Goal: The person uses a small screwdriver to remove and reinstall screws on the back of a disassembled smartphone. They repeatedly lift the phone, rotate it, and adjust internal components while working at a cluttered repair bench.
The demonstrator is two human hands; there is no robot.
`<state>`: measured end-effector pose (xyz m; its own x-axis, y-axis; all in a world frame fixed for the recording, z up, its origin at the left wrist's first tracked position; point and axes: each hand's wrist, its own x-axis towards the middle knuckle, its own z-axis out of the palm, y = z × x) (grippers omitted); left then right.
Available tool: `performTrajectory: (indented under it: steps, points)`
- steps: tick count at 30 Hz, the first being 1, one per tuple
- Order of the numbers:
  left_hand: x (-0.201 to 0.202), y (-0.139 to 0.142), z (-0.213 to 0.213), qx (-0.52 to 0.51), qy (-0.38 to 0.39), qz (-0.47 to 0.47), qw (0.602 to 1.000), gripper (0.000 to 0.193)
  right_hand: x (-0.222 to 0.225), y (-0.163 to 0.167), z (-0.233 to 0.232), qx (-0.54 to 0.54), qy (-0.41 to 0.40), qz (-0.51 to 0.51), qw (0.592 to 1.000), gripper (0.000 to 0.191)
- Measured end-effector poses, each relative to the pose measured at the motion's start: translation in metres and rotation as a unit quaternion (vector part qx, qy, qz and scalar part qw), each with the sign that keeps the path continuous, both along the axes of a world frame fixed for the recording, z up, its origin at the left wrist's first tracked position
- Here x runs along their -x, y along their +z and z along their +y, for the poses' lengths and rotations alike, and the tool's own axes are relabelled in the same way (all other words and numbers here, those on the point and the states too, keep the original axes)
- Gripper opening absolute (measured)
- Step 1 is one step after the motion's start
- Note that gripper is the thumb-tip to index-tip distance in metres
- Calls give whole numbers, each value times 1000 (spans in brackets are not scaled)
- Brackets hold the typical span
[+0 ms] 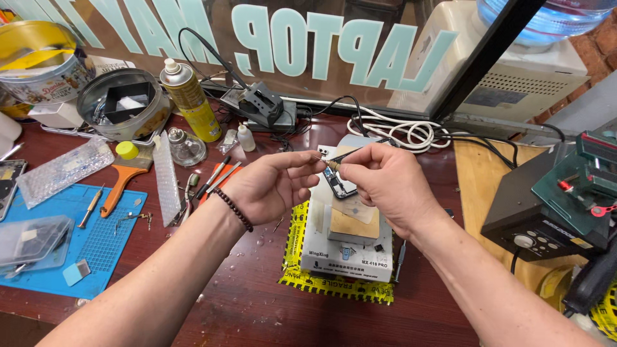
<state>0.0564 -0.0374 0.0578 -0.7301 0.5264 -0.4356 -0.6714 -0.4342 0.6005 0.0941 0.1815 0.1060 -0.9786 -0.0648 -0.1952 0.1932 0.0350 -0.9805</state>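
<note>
At frame centre, your left hand (267, 186) and right hand (379, 183) meet, fingertips pinching a thin dark tweezer-like tool (340, 157) between them, above the white heating platform (347, 247). The small dark circuit board (339, 183) lies on that platform, seemingly not yet worked on. Upper left, a round metal tin (122, 106) holds a black tray; a yellow tin (38, 61) sits beside it.

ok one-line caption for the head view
Both hands pinch a thin tool above a small circuit board.
</note>
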Motion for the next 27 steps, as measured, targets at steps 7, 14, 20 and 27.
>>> performTrajectory:
  steps: [7, 14, 20, 27]
  points:
    - [3, -39, -13, 13, -31, -39, 999, 12, -12, -6, -18, 216, -77, -27, 973, 19]
    - [-1, -81, -13, 215, -42, -80, 973, 35, -20, -32, -38, -126, -63, 81, 987, 27]
    - [-12, -80, 0, 139, -103, -205, 963, 83, -32, -46, -46, -262, -7, 65, 963, 36]
    - [-14, -64, 10, 100, -101, -239, 960, 108, -31, -62, -46, -307, 14, 121, 944, 28]
